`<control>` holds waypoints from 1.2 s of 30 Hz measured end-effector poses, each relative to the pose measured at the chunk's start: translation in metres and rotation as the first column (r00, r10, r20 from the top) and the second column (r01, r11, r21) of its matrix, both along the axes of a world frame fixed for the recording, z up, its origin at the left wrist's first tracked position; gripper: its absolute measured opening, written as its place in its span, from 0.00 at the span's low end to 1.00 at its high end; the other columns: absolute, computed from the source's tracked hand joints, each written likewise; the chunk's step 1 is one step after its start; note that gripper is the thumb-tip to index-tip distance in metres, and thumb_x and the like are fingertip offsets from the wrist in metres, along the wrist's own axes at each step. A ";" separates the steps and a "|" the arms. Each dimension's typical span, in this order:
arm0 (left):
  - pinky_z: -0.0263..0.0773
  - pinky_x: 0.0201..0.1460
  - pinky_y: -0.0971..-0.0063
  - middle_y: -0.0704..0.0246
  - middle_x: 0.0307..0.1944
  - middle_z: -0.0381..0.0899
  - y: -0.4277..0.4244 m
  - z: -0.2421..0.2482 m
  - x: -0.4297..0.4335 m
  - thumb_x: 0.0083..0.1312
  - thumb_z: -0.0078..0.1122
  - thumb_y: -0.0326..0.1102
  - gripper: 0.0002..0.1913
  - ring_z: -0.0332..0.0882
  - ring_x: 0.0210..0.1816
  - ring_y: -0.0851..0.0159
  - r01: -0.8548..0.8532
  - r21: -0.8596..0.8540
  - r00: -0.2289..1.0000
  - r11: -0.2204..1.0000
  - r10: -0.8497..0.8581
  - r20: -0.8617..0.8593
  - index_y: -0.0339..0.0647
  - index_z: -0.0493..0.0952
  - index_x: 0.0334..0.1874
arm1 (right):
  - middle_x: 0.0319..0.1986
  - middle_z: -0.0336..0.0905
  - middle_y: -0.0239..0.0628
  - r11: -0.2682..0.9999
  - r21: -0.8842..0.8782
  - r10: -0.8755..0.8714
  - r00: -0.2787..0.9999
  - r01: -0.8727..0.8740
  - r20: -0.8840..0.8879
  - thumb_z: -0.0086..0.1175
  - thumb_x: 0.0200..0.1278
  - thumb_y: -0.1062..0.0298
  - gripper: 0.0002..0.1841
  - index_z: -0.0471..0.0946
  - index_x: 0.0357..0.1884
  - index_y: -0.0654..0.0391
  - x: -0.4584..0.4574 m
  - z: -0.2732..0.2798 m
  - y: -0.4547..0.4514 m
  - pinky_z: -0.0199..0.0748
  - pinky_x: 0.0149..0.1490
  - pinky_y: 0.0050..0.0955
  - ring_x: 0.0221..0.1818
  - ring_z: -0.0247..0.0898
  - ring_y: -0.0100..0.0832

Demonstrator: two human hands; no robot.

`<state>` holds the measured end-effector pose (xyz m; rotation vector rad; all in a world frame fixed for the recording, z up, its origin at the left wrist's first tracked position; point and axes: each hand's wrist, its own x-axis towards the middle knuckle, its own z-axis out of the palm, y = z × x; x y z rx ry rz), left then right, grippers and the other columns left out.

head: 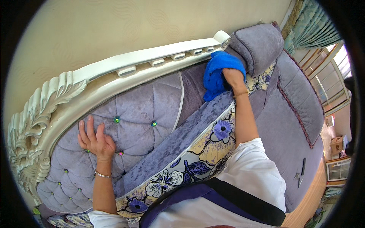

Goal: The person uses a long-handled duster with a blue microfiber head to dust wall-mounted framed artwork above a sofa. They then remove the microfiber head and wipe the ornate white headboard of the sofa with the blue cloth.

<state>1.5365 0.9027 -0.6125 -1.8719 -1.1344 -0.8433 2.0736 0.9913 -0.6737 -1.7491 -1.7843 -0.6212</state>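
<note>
My right hand [234,77] grips a bright blue cloth [219,71] near the scrolled end of the sofa's carved cream frame [108,71]; the cloth hides part of the fingers. Against the tufted grey-purple backrest [137,102], set with jewel-like buttons, my left hand [97,138] rests with fingers spread, holding nothing. A floral cushion [196,151] with a grey-purple velvet edge leans in front of the backrest, between my forearms.
At the upper right lie a rolled grey bolster [263,42] and a braid-trimmed grey cushion [296,94]. Small dark objects [303,166] rest on the seat [285,136]. Beyond are a wooden floor [309,196], a teal curtain [316,25] and a cardboard box [337,145].
</note>
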 end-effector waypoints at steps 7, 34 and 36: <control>0.41 0.68 0.58 0.62 0.62 0.69 0.001 -0.002 -0.001 0.56 0.42 0.31 0.15 0.59 0.67 0.49 -0.021 -0.012 1.000 1.000 0.021 0.004 0.49 0.75 0.44 | 0.38 0.79 0.38 0.908 0.391 -0.022 0.951 0.149 -0.310 0.51 0.60 0.67 0.09 0.79 0.41 0.51 0.013 0.077 -0.048 0.71 0.45 0.35 0.41 0.75 0.39; 0.42 0.67 0.58 0.65 0.62 0.71 0.000 0.000 0.002 0.53 0.45 0.32 0.15 0.60 0.66 0.51 -0.018 -0.010 0.999 1.000 0.018 0.036 0.51 0.77 0.41 | 0.41 0.77 0.40 0.849 0.259 0.439 0.340 -0.462 -0.832 0.50 0.62 0.66 0.13 0.75 0.46 0.59 -0.096 0.027 -0.002 0.69 0.56 0.31 0.47 0.72 0.36; 0.42 0.67 0.58 0.65 0.62 0.71 0.000 -0.001 0.002 0.53 0.45 0.31 0.15 0.60 0.66 0.51 -0.019 -0.006 0.999 1.000 0.019 0.041 0.51 0.77 0.40 | 0.41 0.77 0.41 0.896 0.185 0.441 0.769 -0.403 -0.463 0.50 0.62 0.65 0.12 0.75 0.46 0.58 -0.104 0.024 -0.016 0.69 0.55 0.31 0.47 0.72 0.37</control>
